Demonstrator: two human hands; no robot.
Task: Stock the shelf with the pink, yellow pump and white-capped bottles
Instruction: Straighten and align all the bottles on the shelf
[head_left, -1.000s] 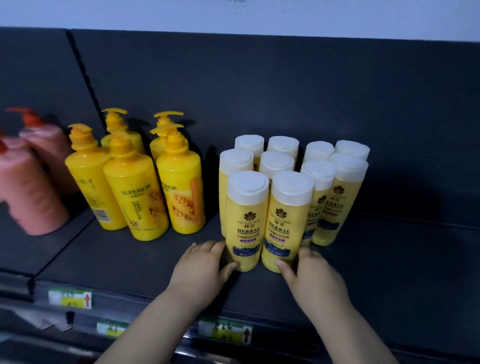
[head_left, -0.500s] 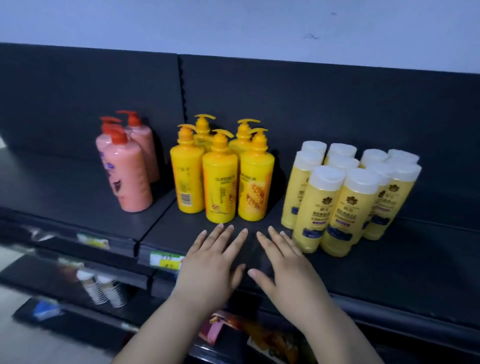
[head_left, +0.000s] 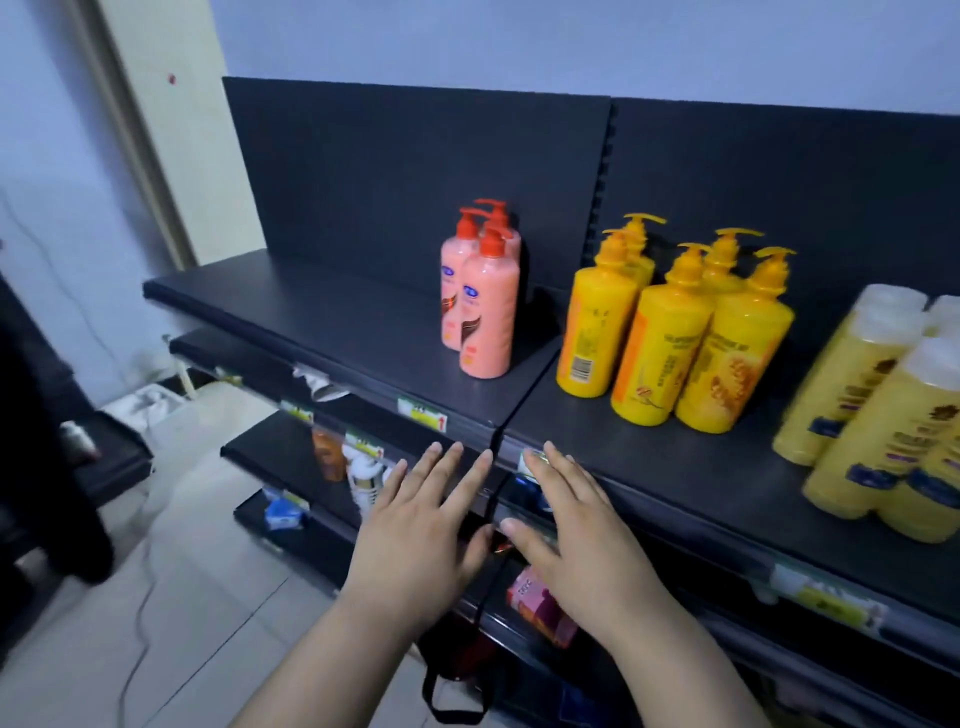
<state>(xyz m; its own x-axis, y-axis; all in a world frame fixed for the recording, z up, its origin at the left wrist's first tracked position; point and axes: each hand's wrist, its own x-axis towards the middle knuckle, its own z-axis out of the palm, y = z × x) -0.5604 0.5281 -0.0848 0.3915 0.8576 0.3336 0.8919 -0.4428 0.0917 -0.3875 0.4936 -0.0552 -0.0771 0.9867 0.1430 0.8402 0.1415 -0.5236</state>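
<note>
Three pink pump bottles (head_left: 487, 312) with red pumps stand in a tight cluster on the dark top shelf (head_left: 332, 317). To their right stand several yellow pump bottles (head_left: 660, 348). At the far right edge several yellow white-capped bottles (head_left: 878, 410) are grouped, partly cut off and blurred. My left hand (head_left: 421, 535) and my right hand (head_left: 582, 535) hover side by side in front of the shelf edge, fingers straight and spread, both holding nothing.
Lower shelves (head_left: 291, 452) carry an orange bottle (head_left: 327, 454), a white bottle (head_left: 366, 480), a blue pack (head_left: 283, 514) and a pink box (head_left: 540, 603). Price tags (head_left: 422, 414) line the shelf edges. A black strap (head_left: 457, 696) hangs below. Tiled floor (head_left: 171, 597) with a cable lies at left.
The view has swung left, so the bottles sit further right. Both hands have drawn back from the white-capped bottles to the shelf front, fingers spread.
</note>
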